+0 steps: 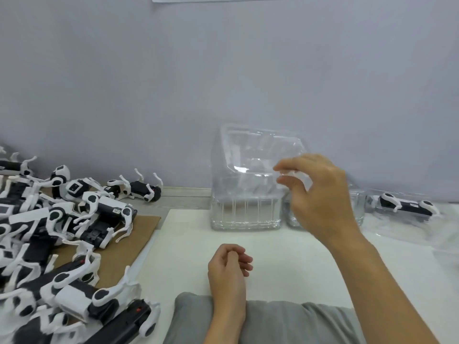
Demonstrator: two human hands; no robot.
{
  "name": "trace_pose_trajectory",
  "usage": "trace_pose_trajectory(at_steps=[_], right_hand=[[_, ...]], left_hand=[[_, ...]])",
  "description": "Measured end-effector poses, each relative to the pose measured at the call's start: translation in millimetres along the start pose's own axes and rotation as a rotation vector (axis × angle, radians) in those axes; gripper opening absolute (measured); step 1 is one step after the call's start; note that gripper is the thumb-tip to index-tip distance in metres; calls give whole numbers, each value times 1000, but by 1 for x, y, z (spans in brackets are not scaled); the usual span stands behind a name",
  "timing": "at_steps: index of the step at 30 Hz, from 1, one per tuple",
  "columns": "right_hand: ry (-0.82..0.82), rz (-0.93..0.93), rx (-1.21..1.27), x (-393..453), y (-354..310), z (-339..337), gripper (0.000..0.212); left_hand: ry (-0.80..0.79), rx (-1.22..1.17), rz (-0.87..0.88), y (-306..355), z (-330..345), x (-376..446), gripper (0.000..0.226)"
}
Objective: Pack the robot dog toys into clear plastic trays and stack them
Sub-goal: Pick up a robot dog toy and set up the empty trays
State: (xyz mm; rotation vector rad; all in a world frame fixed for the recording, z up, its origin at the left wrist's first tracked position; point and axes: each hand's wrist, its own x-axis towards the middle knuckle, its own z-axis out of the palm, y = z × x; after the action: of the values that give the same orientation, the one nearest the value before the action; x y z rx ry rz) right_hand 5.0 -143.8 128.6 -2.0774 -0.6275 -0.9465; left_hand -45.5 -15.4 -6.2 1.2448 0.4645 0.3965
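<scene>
A: Right hand [320, 194] up at the top tray [258, 155], fingertips pinching its near rim. The tray sits tilted on the stack of clear trays [246, 209] by the wall, likely being peeled off so a single one comes free.

B: Left hand [229, 269]?

A: Resting on the white mat [285, 256], fingers loosely curled, holding nothing.

B: The dogs?

A: Heaped on the cardboard [124, 247] at left, a tangled pile of toy dogs [62, 232], well apart from the trays. One packed dog [404, 206] lies far right in a tray.

B: Obstacles?

A: A second tray stack sits behind the right hand, mostly hidden. Legs in the pile interlock; pulling one may drag others.
</scene>
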Motion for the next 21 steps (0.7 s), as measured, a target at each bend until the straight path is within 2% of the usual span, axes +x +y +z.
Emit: trace_pose_trajectory(at_steps=[5, 10, 12, 16, 18, 21], right_hand=[[-104, 143, 10, -53, 10, -34, 33], [-322, 267, 27, -80, 24, -40, 35], [-410, 324, 36, -88, 29, -34, 36], [-485, 405, 24, -98, 42, -23, 38], [-489, 432, -7, -101, 48, -21, 41], [-491, 461, -14, -104, 50, -21, 36]], left_hand=[[95, -266, -61, 9, -6, -5, 16], [-3, -357, -116, 8, -16, -10, 18], [2, -274, -126, 6, -16, -10, 8], [57, 32, -30, 6, -16, -8, 21], [56, 281, 100, 15, -20, -10, 22], [-57, 700, 344, 45, -38, -11, 19]])
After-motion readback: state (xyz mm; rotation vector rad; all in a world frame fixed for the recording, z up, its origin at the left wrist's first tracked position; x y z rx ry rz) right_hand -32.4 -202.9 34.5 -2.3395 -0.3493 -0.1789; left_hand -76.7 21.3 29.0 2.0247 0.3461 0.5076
